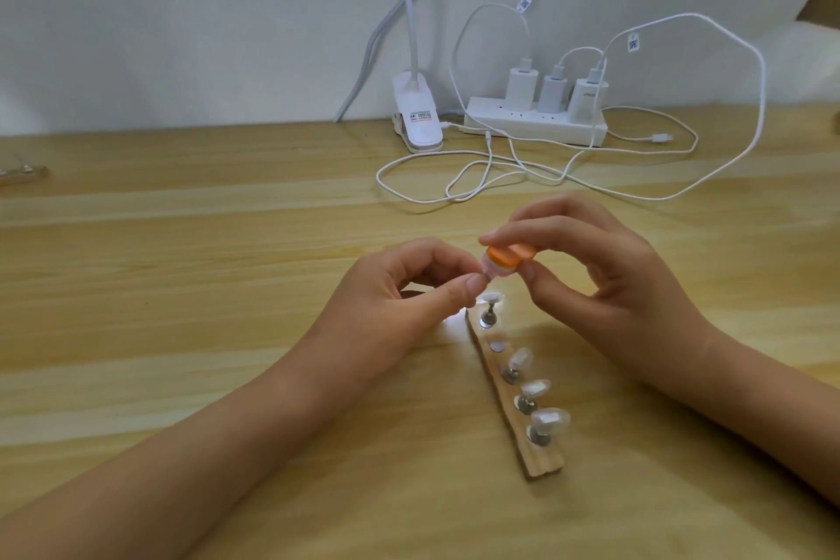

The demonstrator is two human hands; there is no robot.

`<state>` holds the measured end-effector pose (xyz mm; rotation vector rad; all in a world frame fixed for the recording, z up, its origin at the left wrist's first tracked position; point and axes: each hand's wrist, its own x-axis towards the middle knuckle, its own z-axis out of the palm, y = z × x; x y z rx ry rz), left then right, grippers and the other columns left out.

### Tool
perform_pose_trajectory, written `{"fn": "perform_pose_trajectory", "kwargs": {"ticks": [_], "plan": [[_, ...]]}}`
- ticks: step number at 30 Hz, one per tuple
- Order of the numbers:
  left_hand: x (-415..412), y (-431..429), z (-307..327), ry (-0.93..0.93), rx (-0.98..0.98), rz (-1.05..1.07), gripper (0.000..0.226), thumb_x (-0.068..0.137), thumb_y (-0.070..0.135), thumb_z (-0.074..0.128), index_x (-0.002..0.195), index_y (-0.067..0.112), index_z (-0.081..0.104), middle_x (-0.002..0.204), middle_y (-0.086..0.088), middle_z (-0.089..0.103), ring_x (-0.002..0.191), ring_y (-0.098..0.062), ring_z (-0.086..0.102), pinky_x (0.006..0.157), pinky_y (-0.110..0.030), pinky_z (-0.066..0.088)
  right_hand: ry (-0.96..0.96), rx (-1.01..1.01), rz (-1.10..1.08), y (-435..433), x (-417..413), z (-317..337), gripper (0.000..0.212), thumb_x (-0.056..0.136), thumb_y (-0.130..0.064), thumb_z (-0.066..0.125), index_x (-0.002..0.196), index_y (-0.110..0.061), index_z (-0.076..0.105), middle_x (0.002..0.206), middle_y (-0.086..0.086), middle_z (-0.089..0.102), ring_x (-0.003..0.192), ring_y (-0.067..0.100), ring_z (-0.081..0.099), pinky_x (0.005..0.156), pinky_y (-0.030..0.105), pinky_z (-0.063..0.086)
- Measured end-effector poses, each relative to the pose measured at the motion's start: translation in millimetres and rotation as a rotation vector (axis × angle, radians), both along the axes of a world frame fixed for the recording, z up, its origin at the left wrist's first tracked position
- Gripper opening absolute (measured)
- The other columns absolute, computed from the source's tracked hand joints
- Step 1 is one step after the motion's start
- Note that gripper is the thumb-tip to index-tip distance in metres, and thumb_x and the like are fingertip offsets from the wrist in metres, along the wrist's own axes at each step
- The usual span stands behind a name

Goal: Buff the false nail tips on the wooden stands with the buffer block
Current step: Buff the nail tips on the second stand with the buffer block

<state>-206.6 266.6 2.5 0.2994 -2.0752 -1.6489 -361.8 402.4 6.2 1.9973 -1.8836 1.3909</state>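
1. Head view, hands: the left hand [409, 291] pinches one false nail tip [629, 274] between thumb and forefinger. It is lifted clear of the board, likely so the block can reach it without knocking its neighbours. Whether the fingers grip the tip or its peg is hard to tell, since they hide it.
2. The right hand [591, 273] grasps the orange buffer block [645, 257] between thumb and fingers, with its lower face laid on the held tip, a hold that suits short strokes.
3. Head view, work area: the wooden stand [541, 464] lies on the table [182, 264] just below the hands and angles toward the person. Four mounted tips [536, 387] stand on it on metal pegs, and one bare metal disc [498, 347] marks the probable home of the held tip.
4. Head view, background: a second stand [22, 175] sits at the far left edge. A power strip [536, 123] with its cables and a clip lamp [418, 118] sit by the wall, well apart from the work.
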Motion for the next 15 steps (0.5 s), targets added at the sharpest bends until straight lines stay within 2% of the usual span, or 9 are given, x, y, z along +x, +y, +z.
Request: {"fn": "perform_pose_trajectory", "kwargs": {"ticks": [7, 10, 15], "plan": [[0.1, 1.3, 0.7, 0.002, -0.033, 0.013, 0.017, 0.076, 0.032, 0.069, 0.087, 0.02, 0.076, 0.082, -0.001, 0.07, 0.077, -0.002, 0.06, 0.071, -0.017, 0.047, 0.013, -0.007, -0.01, -0.5, 0.5, -0.2, 0.031, 0.085, 0.004, 0.062, 0.11, -0.01, 0.072, 0.103, 0.006, 0.06, 0.102, 0.016, 0.06, 0.092, 0.022, 0.046], [-0.1, 0.6, -0.2, -0.004, -0.014, 0.024, 0.011, 0.077, 0.031, 0.07, 0.082, 0.022, 0.074, 0.076, 0.007, 0.067, 0.074, -0.001, 0.058, 0.068, -0.013, 0.046, -0.049, 0.016, -0.035, -0.8, -3.8, 0.5, 0.031, 0.085, 0.003, 0.06, 0.109, -0.012, 0.073, 0.103, 0.007, 0.06, 0.102, 0.015, 0.06, 0.093, 0.022, 0.045], [0.2, 0.6, -1.0, -0.016, -0.036, 0.012, 0.012, 0.078, 0.029, 0.071, 0.087, 0.022, 0.076, 0.083, 0.0, 0.07, 0.078, -0.003, 0.059, 0.07, -0.015, 0.047, -0.033, 0.014, 0.007, -0.6, 2.4, 0.3, 0.032, 0.085, 0.003, 0.06, 0.108, -0.016, 0.072, 0.103, 0.004, 0.06, 0.101, 0.015, 0.061, 0.092, 0.021, 0.045]]}}
